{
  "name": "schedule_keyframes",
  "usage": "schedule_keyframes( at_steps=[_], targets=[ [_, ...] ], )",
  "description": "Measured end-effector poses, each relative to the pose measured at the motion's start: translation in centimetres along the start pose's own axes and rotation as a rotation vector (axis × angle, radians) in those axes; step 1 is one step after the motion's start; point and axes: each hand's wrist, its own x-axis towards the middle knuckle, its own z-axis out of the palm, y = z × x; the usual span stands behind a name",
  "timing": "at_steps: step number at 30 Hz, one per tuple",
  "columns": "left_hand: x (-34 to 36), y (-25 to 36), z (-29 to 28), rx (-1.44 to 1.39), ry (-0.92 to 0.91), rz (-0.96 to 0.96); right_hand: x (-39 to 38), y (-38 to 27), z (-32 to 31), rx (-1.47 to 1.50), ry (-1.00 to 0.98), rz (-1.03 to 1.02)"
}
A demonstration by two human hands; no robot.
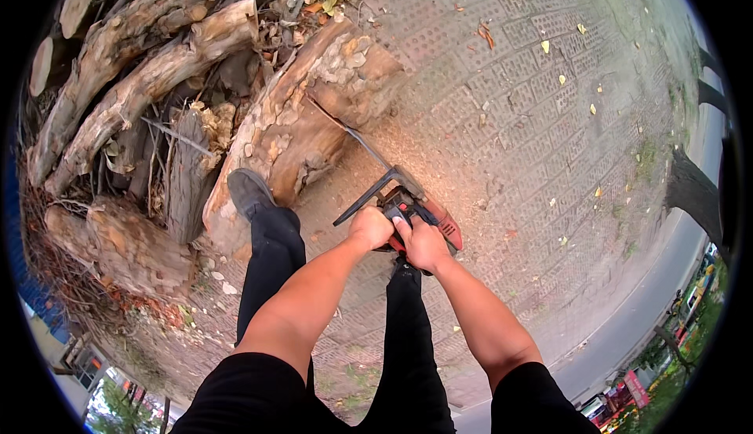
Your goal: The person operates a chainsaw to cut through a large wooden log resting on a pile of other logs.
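Observation:
Both my hands grip a red and black chainsaw (pixel 441 220) in front of my legs. My left hand (pixel 372 227) is closed around its front part, behind the black hand guard. At the back, my right hand (pixel 423 243) wraps the rear handle, thumb on top. The narrow bar (pixel 365 145) points away to the far left, its tip sunk in a cut across a thick log (pixel 292 140) with flaking bark. My left shoe (pixel 251 191) rests on that log. Pale sawdust (pixel 420 163) lies on the ground beside the cut.
Branches and logs (pixel 157 81) are heaped at the left, with another thick log (pixel 125 246) near my left leg. Patterned paving bricks (pixel 541 104) with scattered yellow leaves spread to the right. Tree trunks (pixel 694 198) stand at the right edge, beside a grey road (pixel 643 293).

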Motion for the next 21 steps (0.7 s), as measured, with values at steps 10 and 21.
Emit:
schedule_keyframes(
  at_steps=[10,21],
  targets=[
    [0.7,-0.4,-0.2,0.032,-0.042,-0.023,0.6,0.0,-0.1,-0.01,-0.05,0.018],
    [1.3,0.3,0.3,0.056,-0.01,-0.017,1.5,0.6,-0.4,-0.012,-0.03,0.001]
  ],
)
